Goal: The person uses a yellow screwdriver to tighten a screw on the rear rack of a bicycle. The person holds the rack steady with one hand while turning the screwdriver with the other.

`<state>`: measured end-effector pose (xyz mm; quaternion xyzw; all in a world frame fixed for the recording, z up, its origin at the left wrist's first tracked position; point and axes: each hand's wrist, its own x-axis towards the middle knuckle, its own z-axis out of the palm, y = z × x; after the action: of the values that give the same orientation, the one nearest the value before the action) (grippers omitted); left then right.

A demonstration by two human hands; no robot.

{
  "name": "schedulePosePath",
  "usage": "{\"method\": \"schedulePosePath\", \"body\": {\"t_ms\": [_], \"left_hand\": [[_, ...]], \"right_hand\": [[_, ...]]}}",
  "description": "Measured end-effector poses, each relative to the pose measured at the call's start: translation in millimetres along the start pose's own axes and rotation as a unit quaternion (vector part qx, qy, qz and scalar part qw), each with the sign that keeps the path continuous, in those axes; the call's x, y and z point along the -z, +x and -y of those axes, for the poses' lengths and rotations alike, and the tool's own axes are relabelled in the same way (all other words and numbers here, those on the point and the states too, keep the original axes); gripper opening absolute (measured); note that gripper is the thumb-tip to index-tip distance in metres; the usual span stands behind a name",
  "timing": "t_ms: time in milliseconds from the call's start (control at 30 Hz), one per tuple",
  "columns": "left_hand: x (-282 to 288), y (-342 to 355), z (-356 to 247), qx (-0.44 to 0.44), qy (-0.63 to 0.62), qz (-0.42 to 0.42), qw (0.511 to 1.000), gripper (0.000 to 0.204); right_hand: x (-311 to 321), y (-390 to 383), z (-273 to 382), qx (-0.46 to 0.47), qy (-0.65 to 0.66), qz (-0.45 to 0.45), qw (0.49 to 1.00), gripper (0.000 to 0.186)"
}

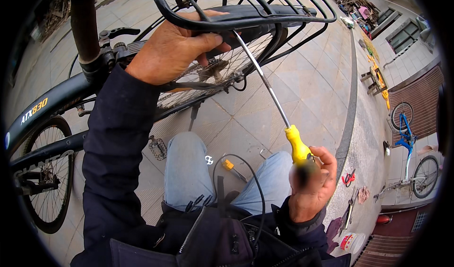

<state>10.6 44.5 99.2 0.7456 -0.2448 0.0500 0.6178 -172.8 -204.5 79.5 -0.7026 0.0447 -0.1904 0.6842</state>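
My left hand (175,52) reaches under the black rear rack (331,21) of a dark bicycle (85,80), its fingers closed around the black mudguard (279,11) above the spoked rear wheel (208,73). My right hand (314,184) is closed on the yellow handle of a long screwdriver (262,78). Its steel shaft runs up to the rack's underside beside my left fingers, where the tip is hard to make out. Part of the handle's end is blurred. Between my jeans-clad knees a yellow-handled tool (231,167) lies on the paving.
The bicycle's front wheel (49,177) is at left, a metal pedal (158,148) near my knee. At right are red-handled pliers (348,178), other tools (350,208), a white bucket (352,243), a wooden stool (373,80), a blue bicycle (404,137) and a debris pile (357,7).
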Motion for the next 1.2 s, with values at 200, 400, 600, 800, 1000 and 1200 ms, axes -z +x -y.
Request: {"method": "schedulePosePath", "body": {"t_ms": [200, 400, 600, 800, 1000, 1200], "left_hand": [[0, 1, 1, -0.008, -0.008, 0.004, 1.000, 0.037], [1, 0, 2, -0.007, 0.003, 0.004, 1.000, 0.036], [2, 1, 1, -0.006, 0.024, 0.010, 1.000, 0.036], [-2, 0, -2, -0.015, -0.014, 0.000, 1.000, 0.038], [0, 1, 0, -0.010, 0.006, 0.000, 1.000, 0.035], [-2, 1, 1, -0.010, -0.026, 0.005, 1.000, 0.034]], "right_hand": [[-5, -4, -11, 0.180, -0.164, -0.094, 0.965, 0.049], [-5, -2, -4, 0.126, -0.124, -0.044, 0.983, 0.051], [-4, -3, -2, 0.077, -0.120, -0.053, 0.988, 0.049], [-7, -5, -7, 0.145, -0.162, -0.060, 0.974, 0.051], [-3, -5, -7, 0.115, -0.078, -0.027, 0.990, 0.049], [-7, -4, -6, 0.147, -0.103, -0.045, 0.983, 0.048]]}}
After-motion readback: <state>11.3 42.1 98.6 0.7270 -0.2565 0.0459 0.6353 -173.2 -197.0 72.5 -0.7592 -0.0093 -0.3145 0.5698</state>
